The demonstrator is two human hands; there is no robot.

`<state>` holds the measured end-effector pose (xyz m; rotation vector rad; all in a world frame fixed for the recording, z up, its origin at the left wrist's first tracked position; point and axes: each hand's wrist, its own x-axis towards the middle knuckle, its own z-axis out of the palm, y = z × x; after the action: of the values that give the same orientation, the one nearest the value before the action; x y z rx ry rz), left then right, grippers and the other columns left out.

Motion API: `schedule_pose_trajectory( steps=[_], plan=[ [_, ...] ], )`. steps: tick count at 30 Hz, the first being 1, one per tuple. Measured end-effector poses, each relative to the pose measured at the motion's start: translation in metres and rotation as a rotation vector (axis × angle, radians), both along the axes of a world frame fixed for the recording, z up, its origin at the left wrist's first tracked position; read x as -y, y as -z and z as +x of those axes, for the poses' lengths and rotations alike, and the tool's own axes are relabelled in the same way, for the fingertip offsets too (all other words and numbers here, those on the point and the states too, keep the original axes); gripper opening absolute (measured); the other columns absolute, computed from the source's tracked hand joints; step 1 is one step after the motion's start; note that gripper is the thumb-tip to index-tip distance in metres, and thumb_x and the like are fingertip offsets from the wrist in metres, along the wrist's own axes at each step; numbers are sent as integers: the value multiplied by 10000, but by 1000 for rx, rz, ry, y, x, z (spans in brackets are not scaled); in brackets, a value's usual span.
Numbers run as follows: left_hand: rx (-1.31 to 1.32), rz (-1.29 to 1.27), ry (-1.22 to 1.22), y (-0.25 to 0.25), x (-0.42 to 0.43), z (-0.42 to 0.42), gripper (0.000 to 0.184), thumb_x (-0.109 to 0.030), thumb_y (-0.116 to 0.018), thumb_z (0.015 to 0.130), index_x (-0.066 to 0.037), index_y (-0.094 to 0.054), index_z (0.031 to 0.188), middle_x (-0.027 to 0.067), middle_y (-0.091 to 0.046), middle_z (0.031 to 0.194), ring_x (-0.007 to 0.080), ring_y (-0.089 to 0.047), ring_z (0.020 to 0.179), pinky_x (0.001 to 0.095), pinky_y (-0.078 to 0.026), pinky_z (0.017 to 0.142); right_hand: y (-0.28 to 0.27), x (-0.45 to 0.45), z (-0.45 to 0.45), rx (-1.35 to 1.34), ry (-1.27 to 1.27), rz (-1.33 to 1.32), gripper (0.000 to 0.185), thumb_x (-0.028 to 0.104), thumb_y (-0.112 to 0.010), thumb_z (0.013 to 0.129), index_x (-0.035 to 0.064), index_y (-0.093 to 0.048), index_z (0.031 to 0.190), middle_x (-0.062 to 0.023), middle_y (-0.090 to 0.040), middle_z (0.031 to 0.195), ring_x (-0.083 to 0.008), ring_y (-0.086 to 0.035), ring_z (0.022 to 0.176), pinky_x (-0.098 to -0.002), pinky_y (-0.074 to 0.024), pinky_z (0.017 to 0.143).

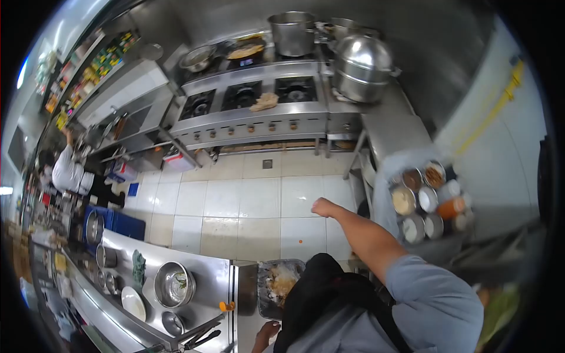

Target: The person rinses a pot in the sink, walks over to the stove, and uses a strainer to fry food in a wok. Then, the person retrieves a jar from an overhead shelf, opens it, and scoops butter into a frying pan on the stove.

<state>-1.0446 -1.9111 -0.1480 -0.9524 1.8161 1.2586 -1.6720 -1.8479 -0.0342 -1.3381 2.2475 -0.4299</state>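
My right hand [322, 207] is held out over the tiled floor with its fingers curled in; whether anything is inside cannot be made out. Low in the view, my left hand [268, 330] is beside the steel counter's end, partly cut off by my body, its fingers not clear. Just above it sits a dark tray [263, 294] with pale and brown food scraps. On the counter to the left are a steel bowl [175, 285], a white plate [133, 303] and black-handled tongs [202, 340].
A stove [253, 120] with a cloth [265, 102] stands ahead, pots behind it. Seasoning containers [428, 200] are at the right, beside a steel table [397, 132]. A co-worker [73, 170] stands at the far left near blue crates [126, 226].
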Motion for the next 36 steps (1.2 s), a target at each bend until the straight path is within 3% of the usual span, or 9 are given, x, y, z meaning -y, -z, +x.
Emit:
schedule_pose_trajectory(
  steps=[5, 6, 7, 10, 12, 21, 29, 32, 36],
  plan=[
    [-560, 591, 224, 29, 36, -78, 248, -320, -578, 856, -120, -693, 946, 90, -655, 814, 232, -636, 856, 422, -508, 754, 76, -24, -107, -214, -187, 91, 120, 168, -578, 678, 67, -638, 649, -142, -622, 671, -296, -614, 642, -447, -490, 602],
    [-110, 391, 55, 61, 46, -96, 227, -283, -568, 838, -109, -698, 902, 97, -656, 810, 242, -638, 843, 419, -506, 739, 42, -25, -108, 22, 107, 235, 132, 146, -559, 690, 43, -633, 726, -166, -629, 736, -323, -617, 706, -441, -495, 641],
    [309, 194, -216, 15, 61, -159, 211, -247, -558, 820, -98, -704, 858, 105, -657, 806, 252, -640, 830, 416, -504, 724, 96, -53, -148, -566, -563, 92, 143, 126, -536, 711, 34, -625, 775, -176, -620, 735, -348, -615, 728, -464, -499, 683],
    [-232, -242, 306, 13, 144, -276, 280, -180, -506, 787, 35, -675, 846, 251, -655, 902, 361, -631, 843, 473, -483, 753, 81, -64, -152, 517, 753, 115, 121, 59, -478, 793, 19, -584, 835, -106, -572, 811, -236, -571, 686, -398, -450, 520],
    [-441, -440, 628, 54, 206, -359, 304, -208, -497, 803, 32, -677, 849, 254, -653, 941, 402, -625, 888, 502, -479, 807, 116, -89, -186, 575, 657, 493, 109, 58, -490, 780, 31, -580, 835, -111, -580, 764, -251, -579, 640, -409, -445, 502],
    [-802, -387, -187, -178, 372, -691, 325, -219, -535, 840, -61, -614, 1113, 199, -655, 1028, 344, -630, 947, 414, -498, 847, 112, -42, -238, 781, 573, 485, 195, 164, -549, 808, 85, -633, 965, -111, -638, 821, -265, -620, 750, -407, -483, 634],
    [-371, -175, 302, -69, 391, -695, 509, -351, -497, 883, -91, -512, 1320, 177, -530, 1316, 347, -482, 1236, 423, -371, 1050, 270, -32, -358, 1043, 384, 304, 289, 259, -600, 833, 133, -679, 1081, -111, -690, 871, -278, -656, 848, -405, -517, 751],
    [-365, -175, -131, -53, 395, -661, 663, -561, -416, 921, -71, -459, 1366, 194, -451, 1393, 341, -392, 1320, 409, -320, 1086, 86, 105, -392, 183, -450, 333, 294, 216, -628, 708, 133, -708, 978, -131, -672, 823, -254, -663, 735, -379, -526, 609],
    [-67, -130, 253, -99, 483, -706, 550, -492, -466, 907, -52, -598, 1209, 214, -608, 1181, 357, -551, 1152, 408, -413, 993, 59, 171, -416, 860, 597, 341, 128, 155, -607, 718, 67, -677, 779, -79, -627, 701, -208, -600, 633, -366, -480, 527]
  ],
)
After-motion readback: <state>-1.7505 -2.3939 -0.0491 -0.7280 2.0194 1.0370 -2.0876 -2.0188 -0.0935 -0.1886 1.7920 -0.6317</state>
